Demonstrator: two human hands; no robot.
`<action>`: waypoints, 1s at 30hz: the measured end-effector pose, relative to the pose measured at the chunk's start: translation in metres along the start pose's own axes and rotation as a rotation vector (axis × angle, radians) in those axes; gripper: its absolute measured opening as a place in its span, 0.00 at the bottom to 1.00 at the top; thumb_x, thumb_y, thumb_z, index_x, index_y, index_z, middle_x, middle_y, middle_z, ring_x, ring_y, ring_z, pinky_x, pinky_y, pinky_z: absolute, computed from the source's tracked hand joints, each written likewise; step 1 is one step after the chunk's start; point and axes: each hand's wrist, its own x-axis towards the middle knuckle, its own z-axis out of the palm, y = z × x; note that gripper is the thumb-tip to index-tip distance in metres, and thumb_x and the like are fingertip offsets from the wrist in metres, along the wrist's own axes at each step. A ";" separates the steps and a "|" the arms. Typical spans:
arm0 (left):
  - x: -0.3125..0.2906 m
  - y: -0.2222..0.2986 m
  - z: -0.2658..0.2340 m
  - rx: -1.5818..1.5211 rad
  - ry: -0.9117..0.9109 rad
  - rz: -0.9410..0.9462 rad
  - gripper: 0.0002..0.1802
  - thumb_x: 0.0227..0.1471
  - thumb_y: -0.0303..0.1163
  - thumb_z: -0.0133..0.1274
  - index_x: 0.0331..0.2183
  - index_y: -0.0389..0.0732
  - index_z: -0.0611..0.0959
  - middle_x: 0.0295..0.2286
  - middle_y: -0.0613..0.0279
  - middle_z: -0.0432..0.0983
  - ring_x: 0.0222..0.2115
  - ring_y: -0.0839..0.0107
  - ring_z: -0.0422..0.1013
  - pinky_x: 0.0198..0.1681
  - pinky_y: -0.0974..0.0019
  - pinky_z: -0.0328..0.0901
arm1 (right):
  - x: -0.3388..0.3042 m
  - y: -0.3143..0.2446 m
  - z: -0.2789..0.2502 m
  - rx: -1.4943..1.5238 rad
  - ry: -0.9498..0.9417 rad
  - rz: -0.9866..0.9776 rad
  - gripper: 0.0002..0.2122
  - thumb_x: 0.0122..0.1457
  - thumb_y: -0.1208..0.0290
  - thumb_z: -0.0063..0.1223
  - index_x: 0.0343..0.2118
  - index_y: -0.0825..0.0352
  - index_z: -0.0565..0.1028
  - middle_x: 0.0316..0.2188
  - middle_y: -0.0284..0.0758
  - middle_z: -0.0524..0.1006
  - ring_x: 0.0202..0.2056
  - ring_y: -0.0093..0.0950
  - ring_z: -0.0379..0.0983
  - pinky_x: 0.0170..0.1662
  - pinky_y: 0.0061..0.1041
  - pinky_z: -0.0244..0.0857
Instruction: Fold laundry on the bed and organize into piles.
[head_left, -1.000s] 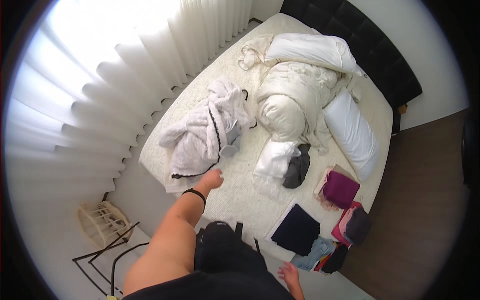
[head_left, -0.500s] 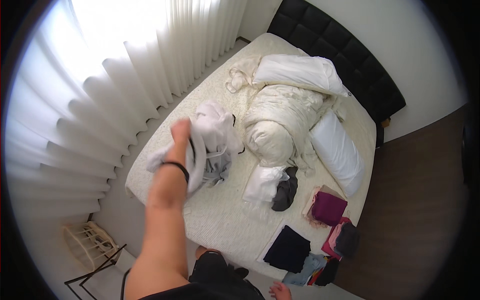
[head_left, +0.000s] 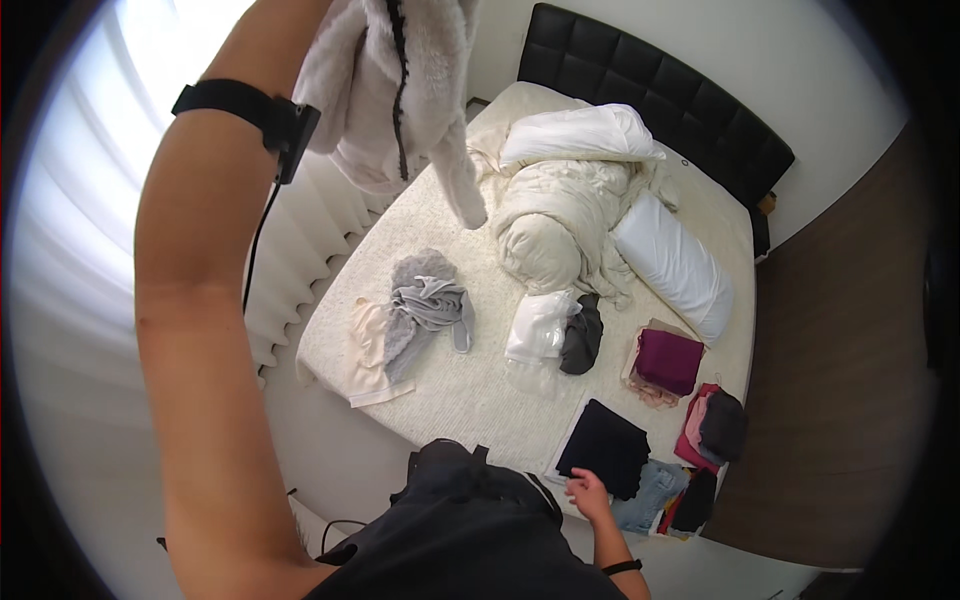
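My left forearm [head_left: 215, 200], with a black band near the wrist, rises past the upper edge, so the hand itself is out of sight. Beside it a fluffy pale grey jacket [head_left: 370, 110] with a dark zip hangs in the air above the bed. My right hand [head_left: 588, 492] is low over the near edge of the bed, fingers loosely bent and apart, holding nothing. It is nearest a folded navy garment [head_left: 608, 445]. On the left part of the bed lie a crumpled grey garment [head_left: 425, 300] and a cream garment [head_left: 370, 345].
The bed [head_left: 480, 400] carries a bunched cream duvet [head_left: 560, 220], white pillows [head_left: 675, 265], a clear plastic bag [head_left: 540, 330] and a dark grey cloth [head_left: 582, 338]. Folded maroon clothes [head_left: 670, 360], pink clothes [head_left: 697, 425] and jeans [head_left: 645, 495] line its right side. Curtains [head_left: 300, 240] hang left.
My left arm has risen from the bed, and the fluffy jacket has come up with it, baring the grey and cream garments. My right hand has moved up and right, beside the navy garment.
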 end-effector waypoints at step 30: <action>-0.412 0.229 0.037 0.390 -0.145 -0.575 0.19 0.37 0.24 0.45 0.37 0.35 0.73 0.32 0.57 0.75 0.31 0.74 0.71 0.38 0.72 0.68 | -0.048 -0.153 0.067 0.110 -1.065 -0.383 0.08 0.55 0.74 0.51 0.36 0.68 0.77 0.31 0.29 0.77 0.34 0.20 0.74 0.41 0.22 0.70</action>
